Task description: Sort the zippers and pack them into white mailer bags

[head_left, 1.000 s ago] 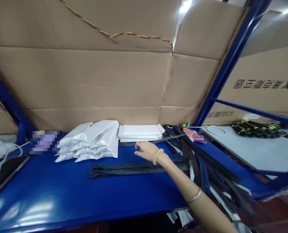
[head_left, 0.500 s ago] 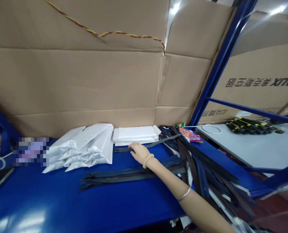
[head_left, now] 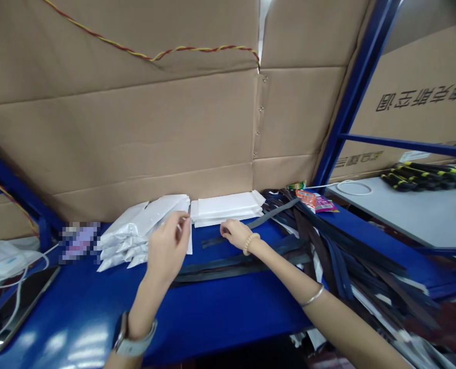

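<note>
My right hand point(head_left: 237, 233), with a beaded bracelet at the wrist, has its fingers curled down on a dark grey zipper point(head_left: 269, 214). The zipper's narrow end sticks out to the left of the fingertips, and the rest slants back to the right. My left hand point(head_left: 168, 247) hovers before the white plastic packets point(head_left: 131, 225), its fingers bent toward the thumb; what is between them, if anything, I cannot make out. Several more zippers point(head_left: 228, 270) lie in a flat bundle just in front, partly covered by my right forearm.
A stack of flat white packets point(head_left: 228, 207) rests against the cardboard wall point(head_left: 154, 128). Tangled dark zippers point(head_left: 339, 261) spread over the right side of the blue table point(head_left: 228, 318). Colourful snack wrappers point(head_left: 315, 201) lie behind them. A dark tablet-like device point(head_left: 24, 307) with white cables is at left.
My left hand has come into view from below, up to the white packets. The fingers of my right hand have curled in on the zipper. The view has shifted slightly.
</note>
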### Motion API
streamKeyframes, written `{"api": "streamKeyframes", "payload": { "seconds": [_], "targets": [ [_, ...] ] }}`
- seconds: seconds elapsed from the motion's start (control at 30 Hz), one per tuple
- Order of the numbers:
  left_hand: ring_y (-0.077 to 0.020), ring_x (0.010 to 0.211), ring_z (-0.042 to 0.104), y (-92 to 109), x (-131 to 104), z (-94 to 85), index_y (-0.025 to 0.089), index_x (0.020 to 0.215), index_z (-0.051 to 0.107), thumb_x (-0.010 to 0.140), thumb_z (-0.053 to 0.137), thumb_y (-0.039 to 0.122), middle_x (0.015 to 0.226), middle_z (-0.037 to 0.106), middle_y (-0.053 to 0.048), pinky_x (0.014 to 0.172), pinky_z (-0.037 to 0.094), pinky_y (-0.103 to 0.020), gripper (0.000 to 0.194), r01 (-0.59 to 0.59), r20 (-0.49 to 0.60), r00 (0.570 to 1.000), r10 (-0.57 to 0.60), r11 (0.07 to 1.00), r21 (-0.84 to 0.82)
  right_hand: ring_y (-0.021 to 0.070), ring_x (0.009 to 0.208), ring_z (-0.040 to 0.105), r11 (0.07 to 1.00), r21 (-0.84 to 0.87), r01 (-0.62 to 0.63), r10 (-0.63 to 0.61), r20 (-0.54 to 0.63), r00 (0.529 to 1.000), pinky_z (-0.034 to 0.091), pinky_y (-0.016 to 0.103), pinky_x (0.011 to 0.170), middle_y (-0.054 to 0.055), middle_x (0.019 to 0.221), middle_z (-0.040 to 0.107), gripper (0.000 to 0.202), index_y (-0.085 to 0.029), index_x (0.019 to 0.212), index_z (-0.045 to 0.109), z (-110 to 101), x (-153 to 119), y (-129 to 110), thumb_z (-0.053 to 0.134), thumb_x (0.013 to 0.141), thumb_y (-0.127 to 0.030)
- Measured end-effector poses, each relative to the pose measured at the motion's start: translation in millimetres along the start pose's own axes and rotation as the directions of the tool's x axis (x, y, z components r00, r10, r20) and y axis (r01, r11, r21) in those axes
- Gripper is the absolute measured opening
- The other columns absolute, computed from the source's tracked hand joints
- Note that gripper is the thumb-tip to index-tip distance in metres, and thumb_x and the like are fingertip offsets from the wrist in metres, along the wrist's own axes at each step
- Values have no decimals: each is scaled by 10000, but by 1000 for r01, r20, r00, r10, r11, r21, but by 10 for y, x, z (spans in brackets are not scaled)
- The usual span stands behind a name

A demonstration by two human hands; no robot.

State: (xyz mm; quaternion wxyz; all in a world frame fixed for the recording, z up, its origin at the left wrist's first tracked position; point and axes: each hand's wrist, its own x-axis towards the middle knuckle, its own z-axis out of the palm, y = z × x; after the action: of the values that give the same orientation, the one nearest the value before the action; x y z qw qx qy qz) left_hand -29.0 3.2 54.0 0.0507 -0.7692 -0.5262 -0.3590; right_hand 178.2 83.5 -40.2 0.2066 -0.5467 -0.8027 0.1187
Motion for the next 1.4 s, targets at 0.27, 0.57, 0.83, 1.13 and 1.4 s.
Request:
{"api": "streamKeyframes", "payload": {
  "seconds": [0.27, 0.57, 0.83, 1.13, 1.4],
  "targets": [
    [-214, 842, 625, -160, 166, 612, 149, 1097, 554, 909, 401, 282, 990, 641, -109, 743, 452, -321, 276, 52, 227, 972, -54, 999, 17, 114, 627, 530, 938, 337, 83, -40, -133, 990, 392, 233, 627, 5, 683, 595, 99, -169, 760, 576, -244, 34, 69, 527, 766, -83],
    [-147, 615, 574, -222, 41, 704, 186, 726, 512, 928, 335, 355, 612, 566, 2, 615, 397, -247, 317, 83, 176, 983, -43, 971, -226, 117, 606, 528, 906, 410, 105, -21, -205, 979, 405, 247, 626, -11, 653, 593, 66, -184, 784, 558, -206, -68, -126, 545, 753, -127],
    [-155, 659, 556, -179, -29, 797, 190, 779, 503, 942, 307, 292, 706, 580, -21, 623, 372, -261, 275, 41, 113, 993, -26, 991, -130, 108, 435, 546, 767, 642, 0, -119, 141, 983, 431, 228, 504, 10, 572, 627, 191, -162, 784, 588, -116, -168, -339, 447, 831, -282],
    [-151, 687, 586, -124, -56, 777, 195, 816, 521, 949, 310, 315, 781, 604, -25, 591, 352, -243, 277, -49, 115, 992, 46, 999, 20, 94, 439, 502, 723, 691, -6, -6, 15, 1000, 384, 200, 474, -24, 514, 539, 163, -178, 598, 480, -56, -144, -365, 416, 745, -211],
    [-122, 629, 528, -139, -5, 527, 179, 784, 561, 933, 368, 299, 708, 586, -13, 574, 309, -233, 272, -75, -160, 983, 85, 995, 65, 102, 556, 421, 975, 205, 82, 4, -389, 921, 328, 233, 556, -5, 627, 492, 212, -174, 505, 420, -203, -121, -281, 494, 701, -207]
  ]
}}
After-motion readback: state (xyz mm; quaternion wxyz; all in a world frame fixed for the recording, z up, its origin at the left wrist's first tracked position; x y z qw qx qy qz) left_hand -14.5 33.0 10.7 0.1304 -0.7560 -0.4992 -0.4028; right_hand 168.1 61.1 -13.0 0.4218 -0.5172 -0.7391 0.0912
